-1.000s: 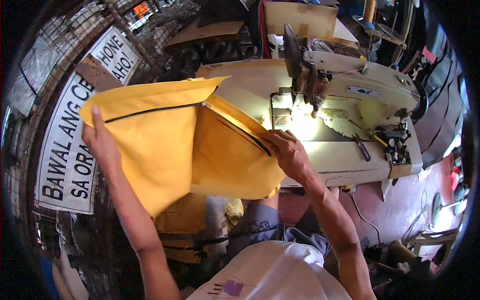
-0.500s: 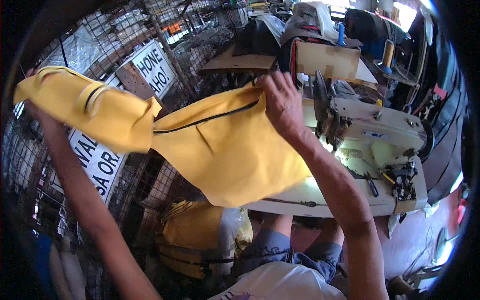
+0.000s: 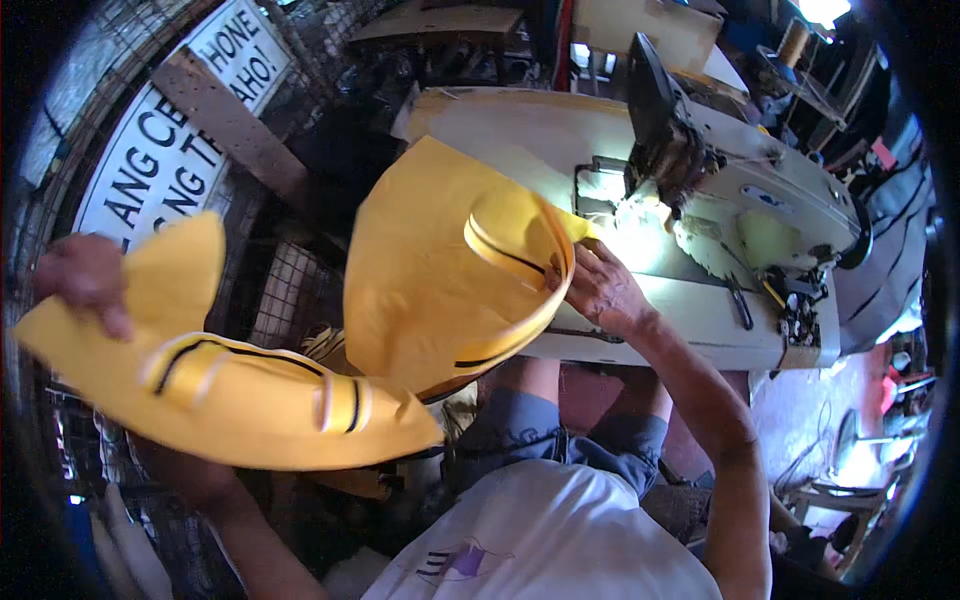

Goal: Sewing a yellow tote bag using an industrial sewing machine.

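A large yellow fabric piece with black strips and white edging hangs between my two hands, curled and folded over itself. At far left my left hand is closed on one end of it, where a flap stands up beside the fingers. My right hand pinches the other end at its curved, edged rim, just in front of the sewing machine. The fabric's middle sags above my lap. Part of my left forearm is hidden behind it.
The machine's lamp lights its pale table. Small pliers-like snips and dark metal parts lie by the machine. To the left stand a wire mesh, a white lettered sign and a wooden plank. A thread cone stands behind.
My left hand has come down with its end of the yellow fabric. My right hand has lowered its end toward the table's front edge, and the fabric has turned and curled. The view has tilted downward.
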Motion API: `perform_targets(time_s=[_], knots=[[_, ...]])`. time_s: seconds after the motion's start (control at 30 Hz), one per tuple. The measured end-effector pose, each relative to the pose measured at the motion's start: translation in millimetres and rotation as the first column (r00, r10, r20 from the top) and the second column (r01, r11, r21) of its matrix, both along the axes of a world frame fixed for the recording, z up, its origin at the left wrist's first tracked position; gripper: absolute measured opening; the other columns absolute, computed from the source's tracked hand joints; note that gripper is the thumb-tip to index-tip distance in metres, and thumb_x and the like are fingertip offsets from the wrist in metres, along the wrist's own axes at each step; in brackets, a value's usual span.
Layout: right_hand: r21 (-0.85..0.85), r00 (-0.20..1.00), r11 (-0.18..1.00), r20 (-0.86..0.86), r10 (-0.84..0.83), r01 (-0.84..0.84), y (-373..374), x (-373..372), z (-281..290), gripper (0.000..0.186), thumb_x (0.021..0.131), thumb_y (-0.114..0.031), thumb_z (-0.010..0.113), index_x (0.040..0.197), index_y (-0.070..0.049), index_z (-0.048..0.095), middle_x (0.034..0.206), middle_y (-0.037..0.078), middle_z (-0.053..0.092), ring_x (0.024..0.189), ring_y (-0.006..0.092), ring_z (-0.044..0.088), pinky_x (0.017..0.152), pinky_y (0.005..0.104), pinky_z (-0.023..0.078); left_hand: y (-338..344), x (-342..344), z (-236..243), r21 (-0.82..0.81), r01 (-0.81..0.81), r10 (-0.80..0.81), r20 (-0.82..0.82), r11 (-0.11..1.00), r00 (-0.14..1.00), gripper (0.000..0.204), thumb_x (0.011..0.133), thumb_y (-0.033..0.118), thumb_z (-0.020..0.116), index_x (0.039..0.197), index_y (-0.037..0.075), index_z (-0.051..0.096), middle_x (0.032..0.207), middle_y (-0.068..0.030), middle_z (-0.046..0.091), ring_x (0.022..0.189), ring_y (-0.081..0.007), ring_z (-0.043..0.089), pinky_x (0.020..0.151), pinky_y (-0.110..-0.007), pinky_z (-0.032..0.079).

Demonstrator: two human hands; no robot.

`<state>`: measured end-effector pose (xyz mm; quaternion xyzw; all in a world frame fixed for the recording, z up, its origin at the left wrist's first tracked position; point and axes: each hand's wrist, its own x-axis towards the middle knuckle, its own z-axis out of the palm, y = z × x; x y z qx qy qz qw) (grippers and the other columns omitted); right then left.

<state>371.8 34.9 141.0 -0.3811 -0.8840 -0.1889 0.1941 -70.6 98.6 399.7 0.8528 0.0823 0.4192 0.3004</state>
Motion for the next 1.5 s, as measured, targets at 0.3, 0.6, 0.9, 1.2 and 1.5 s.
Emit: perform_targets(time_s=[0.3,0.6,0.9,1.2,1.5], knots=[[-0.249,0.974,0.964,-0.182,-0.137,0.089,-38,2,15,0.019,0.075,-0.015,0.068,0.088,-0.001,0.066,0.101,0.014,0.063,0.104,0.0284,0.06,0.094,0.0392,0.046,37,119,15,0.22,0.102,-0.016,-0.358,0.97,0.933,0.021,0.093,0.027,0.063,0.086,0.008,0.069,0.061,-0.0038,0.059,0.049,-0.0118,0.057,0.047,-0.025,0.04],[-0.762,0.998,0.647,0.013,0.057,-0.027,80,-78,102,0.036,0.081,-0.036,0.064,0.091,-0.003,0.074,0.09,0.02,0.071,0.087,0.04,0.067,0.077,0.0503,0.052,13,207,32,0.266,0.339,-0.111,-0.617,0.902,0.779,0.008,0.078,0.017,0.076,0.08,0.009,0.072,0.063,-0.0029,0.062,0.054,-0.0153,0.058,0.053,-0.027,0.043],[-0.658,0.909,0.746,-0.365,-0.2,-0.1,16,-3,52,0.018,0.09,-0.019,0.063,0.102,-0.006,0.066,0.098,0.014,0.064,0.096,0.0343,0.063,0.087,0.0437,0.051,66,134,23,-0.003,-0.266,0.171,-0.76,0.964,0.628,0.015,0.072,0.017,0.075,0.083,0.008,0.072,0.083,-0.0019,0.066,0.09,-0.0206,0.062,0.09,-0.034,0.045],[-0.479,0.683,0.864,-0.58,-0.444,0.155,-92,10,-3,0.021,0.084,-0.005,0.069,0.105,-0.004,0.065,0.099,0.013,0.064,0.091,0.0321,0.063,0.081,0.0425,0.053,68,347,-150,-0.206,0.255,-0.311,-0.809,0.945,0.499,0.044,0.086,0.044,0.072,0.088,0.0,0.069,0.077,-0.0179,0.066,0.072,-0.0282,0.066,0.071,-0.038,0.053],[-0.461,0.655,0.863,-0.591,-0.471,0.204,-85,31,-25,0.035,0.079,-0.006,0.071,0.112,-0.003,0.06,0.106,0.015,0.061,0.099,0.0343,0.059,0.089,0.0436,0.049,86,339,-269,-0.095,0.133,-0.163,-0.654,0.986,0.739,0.027,0.085,0.023,0.077,0.093,0.003,0.061,0.076,-0.0046,0.06,0.073,-0.0136,0.057,0.068,-0.03,0.049]])
